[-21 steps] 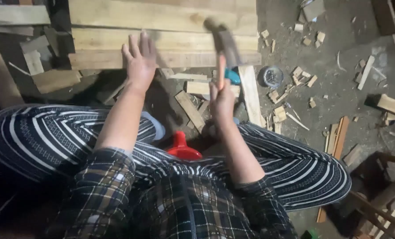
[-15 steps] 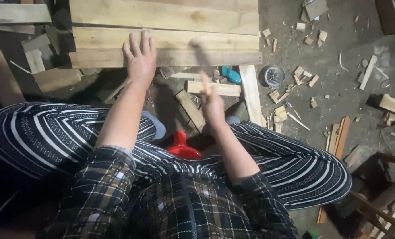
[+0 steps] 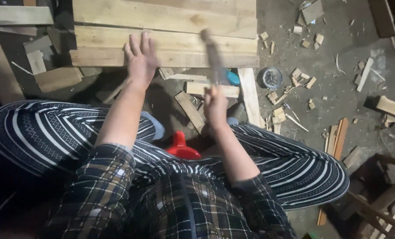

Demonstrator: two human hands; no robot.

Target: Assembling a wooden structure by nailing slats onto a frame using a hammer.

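My left hand [image 3: 141,59] lies flat, fingers spread, on the near edge of a panel of pale wooden planks [image 3: 171,33]. My right hand [image 3: 216,104] grips the handle of a hammer [image 3: 213,55], which is blurred; its head hovers over the lowest plank, right of my left hand. I sit with my striped trouser legs spread to either side.
A small round tin of nails [image 3: 272,77] stands on the dirt floor right of the planks. Wood offcuts [image 3: 193,110] and chips litter the ground. A red plastic object [image 3: 182,148] sits between my legs. Dark timber pieces [image 3: 379,190] lie at lower right.
The hammer was raised, swung down onto the plank, and now is lifted again over the planks. My left hand has stayed flat on the wood.
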